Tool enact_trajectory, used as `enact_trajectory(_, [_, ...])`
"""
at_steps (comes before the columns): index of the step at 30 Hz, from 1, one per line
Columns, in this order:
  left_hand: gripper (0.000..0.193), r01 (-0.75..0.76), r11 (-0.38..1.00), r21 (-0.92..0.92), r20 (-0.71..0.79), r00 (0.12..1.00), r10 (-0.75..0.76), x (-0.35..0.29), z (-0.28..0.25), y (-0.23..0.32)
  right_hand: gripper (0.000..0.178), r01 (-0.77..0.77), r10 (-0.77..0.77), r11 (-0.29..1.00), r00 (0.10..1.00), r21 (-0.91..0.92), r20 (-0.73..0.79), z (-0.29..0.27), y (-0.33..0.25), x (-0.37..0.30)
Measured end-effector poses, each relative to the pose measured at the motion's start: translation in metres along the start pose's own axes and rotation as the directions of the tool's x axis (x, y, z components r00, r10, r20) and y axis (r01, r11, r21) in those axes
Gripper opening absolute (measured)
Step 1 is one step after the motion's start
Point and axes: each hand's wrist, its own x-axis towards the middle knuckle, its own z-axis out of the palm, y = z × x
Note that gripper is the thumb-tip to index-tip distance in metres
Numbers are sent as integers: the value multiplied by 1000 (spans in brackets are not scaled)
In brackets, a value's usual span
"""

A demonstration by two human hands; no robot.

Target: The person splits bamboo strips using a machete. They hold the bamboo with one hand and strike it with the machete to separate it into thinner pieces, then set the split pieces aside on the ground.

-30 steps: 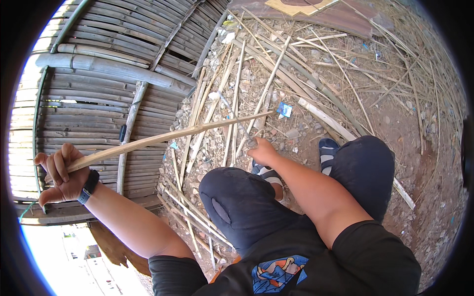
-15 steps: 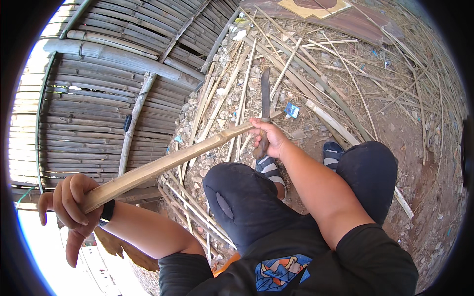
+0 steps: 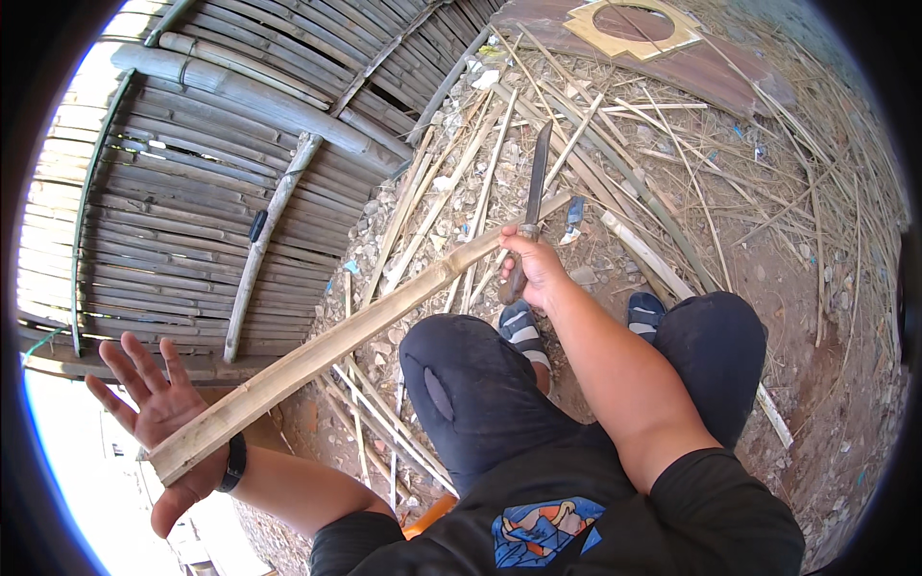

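Observation:
A long split bamboo strip slants from lower left to upper right in front of me. Its near end rests across the palm of my left hand, whose fingers are spread and stretched out. My right hand is closed round the wooden handle of a machete, with the dark blade pointing up and away. The strip passes at the thumb side of that hand, close against the machete's handle; whether the fingers pinch it too is hidden.
A bamboo-slat wall stands at the left. Long bamboo strips litter the stony ground ahead, beside a blue wrapper. Farther off, a yellowish board with a round hole lies on a brown sheet. My sandalled feet are below.
My left hand has uncurled, its fingers now spreading away from the strip. The strip has turned to show a wider face, and the machete's blade leans more to the right.

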Motion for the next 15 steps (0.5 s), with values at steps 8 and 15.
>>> enact_trajectory(8, [85, 302, 89, 949, -315, 920, 232, -65, -59, 125, 31, 158, -166, 982, 983, -99, -81, 3, -7, -3])
enact_trajectory(15, [95, 39, 120, 992, 56, 716, -695, -99, -1, 79, 32, 326, -330, 926, 944, -193, 12, 22, -20, -11])
